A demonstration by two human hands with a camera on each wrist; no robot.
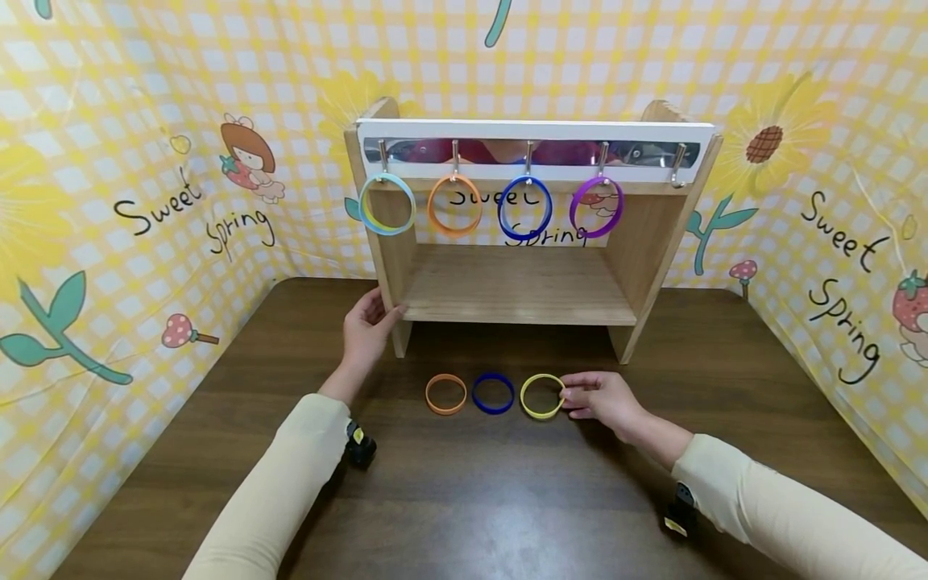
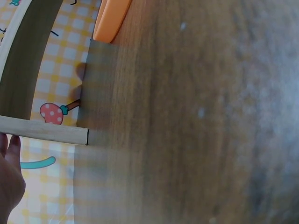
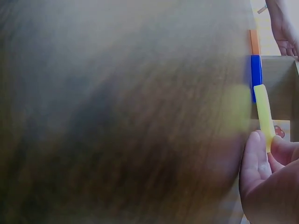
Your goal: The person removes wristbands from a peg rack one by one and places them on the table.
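Note:
My right hand (image 1: 600, 400) pinches the right edge of a yellow wristband (image 1: 540, 416) between thumb and fingers. In the right wrist view the yellow wristband (image 3: 264, 112) leans slightly, close over the tabletop. Left of it on the table lie a blue wristband (image 1: 493, 412) and an orange wristband (image 1: 445, 413), side by side. My left hand (image 1: 370, 324) grips the left side panel of a wooden shelf (image 1: 518, 312), thumb at the panel's front edge. The left wrist view shows its fingers (image 2: 14, 148) against that panel (image 2: 51, 131).
Hooks line the shelf's white top rail (image 1: 536, 129). From them hang a light blue and yellow ring (image 1: 360, 208), an orange ring (image 1: 454, 234), a blue ring (image 1: 525, 238) and a purple ring (image 1: 597, 234). Another hook (image 1: 678, 167) is at the right end. Checked cloth (image 1: 145, 105) surrounds the table.

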